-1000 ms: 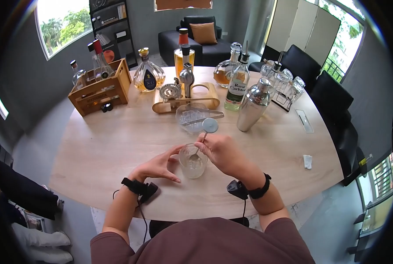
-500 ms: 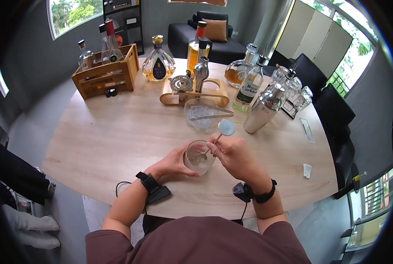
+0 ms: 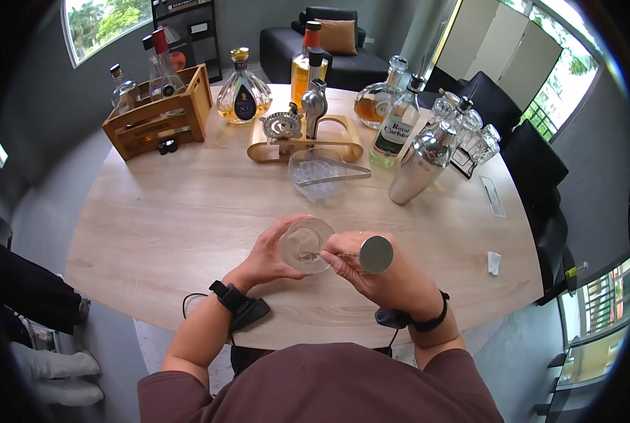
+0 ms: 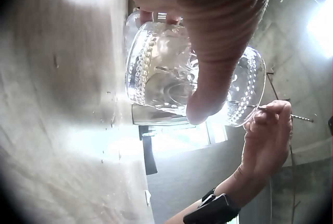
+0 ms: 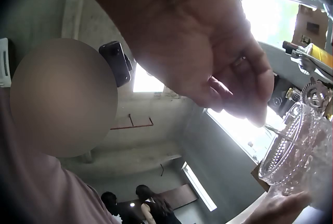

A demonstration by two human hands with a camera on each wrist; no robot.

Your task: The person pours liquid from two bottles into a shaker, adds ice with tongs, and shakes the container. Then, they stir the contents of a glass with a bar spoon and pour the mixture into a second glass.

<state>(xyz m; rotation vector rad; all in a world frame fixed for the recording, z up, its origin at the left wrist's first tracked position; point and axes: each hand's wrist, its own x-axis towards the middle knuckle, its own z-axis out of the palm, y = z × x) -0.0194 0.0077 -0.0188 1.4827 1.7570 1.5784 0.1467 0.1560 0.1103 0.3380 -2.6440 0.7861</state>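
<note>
Your right hand [image 3: 392, 284] pinches the spoon [image 3: 376, 254] between thumb and fingers, its lower end inside the glass [image 3: 306, 243]. Your left hand [image 3: 267, 255] is curled round the glass's left side, thumb near, fingers far. The glass is at the near middle of the pale wood-grain table [image 3: 167, 233]. Farther on, tongs [image 3: 350, 175] lie across an ice bowl [image 3: 327, 194], just before the bamboo stand [image 3: 268, 154]; the shaker [image 3: 419, 166] stands to their right, a bottle crate [image 3: 156, 136] far left. A white scrap [image 3: 493, 264] lies on the right. Beyond the far edge sits a dark sofa [image 3: 280, 53], with a window [image 3: 107, 28] far left and black chairs [image 3: 537, 158] along the right
</note>
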